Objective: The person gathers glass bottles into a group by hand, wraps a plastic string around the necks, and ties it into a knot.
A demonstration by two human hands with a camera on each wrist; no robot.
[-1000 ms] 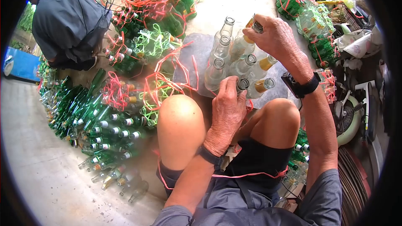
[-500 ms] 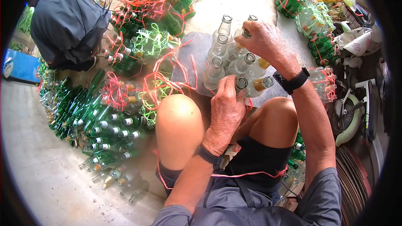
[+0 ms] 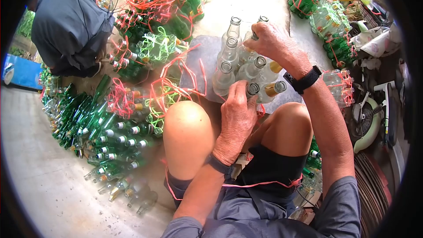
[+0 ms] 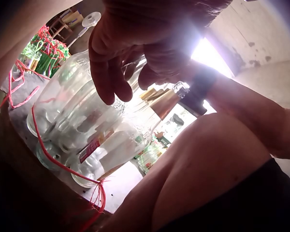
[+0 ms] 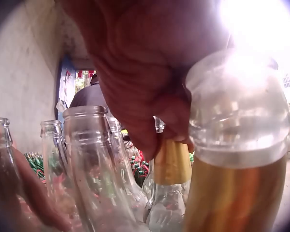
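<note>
Clear glass bottles (image 3: 223,78) stand upright in a tight group on a grey slab (image 3: 194,68) in front of the knees. The left hand (image 3: 238,113) holds the neck of the nearest bottle (image 3: 252,89) between thumb and fingers. At the far side of the group, the right hand (image 3: 277,44) grips a bottle neck from above; in the right wrist view its fingertips meet a gold-labelled neck (image 5: 173,162). A red string (image 4: 55,162) runs round the lower part of the bottles in the left wrist view, knotted at one corner.
Loose green bottles (image 3: 83,119) lie on the floor at the left. Tied bundles (image 3: 161,46) and pink straps stand beside the slab, with more bundles (image 3: 337,46) at the right. A person in dark clothing (image 3: 70,26) is bent over at the upper left.
The right hand has moved left and slightly down, its bottle neck now closer to the others. The left hand keeps its hold with little movement.
</note>
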